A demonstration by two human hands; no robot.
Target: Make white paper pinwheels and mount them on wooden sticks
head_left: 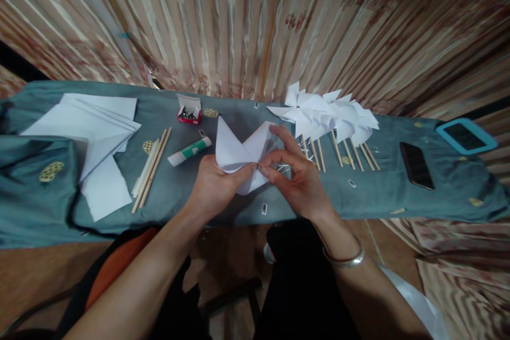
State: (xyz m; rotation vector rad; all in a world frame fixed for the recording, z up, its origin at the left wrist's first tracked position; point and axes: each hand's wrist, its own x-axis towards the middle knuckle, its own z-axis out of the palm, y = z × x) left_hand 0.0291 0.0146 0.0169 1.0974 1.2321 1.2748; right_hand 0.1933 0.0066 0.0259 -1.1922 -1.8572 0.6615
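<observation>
A half-folded white paper pinwheel (231,149) is held above the table's front middle, its blades curling up to left and right. My left hand (217,178) is closed on its lower left side, the thumb pressed at the centre. With thumb and forefinger pinched at that same centre, my right hand (297,175) grips the paper, another finger reaching to the right blade. A tiny dark spot shows between the fingertips, too small to name. Left of the pinwheel lie a green and white glue stick (190,151) and a red and white box (189,111) of small metal pins.
Several pinwheels on sticks (330,111) lie at the back right. A black phone (416,164) and a blue-framed tablet (466,135) are farther right. Wooden sticks (153,172) and white paper sheets (99,117) lie left on the green cloth (319,196). A curtain (239,26) hangs behind.
</observation>
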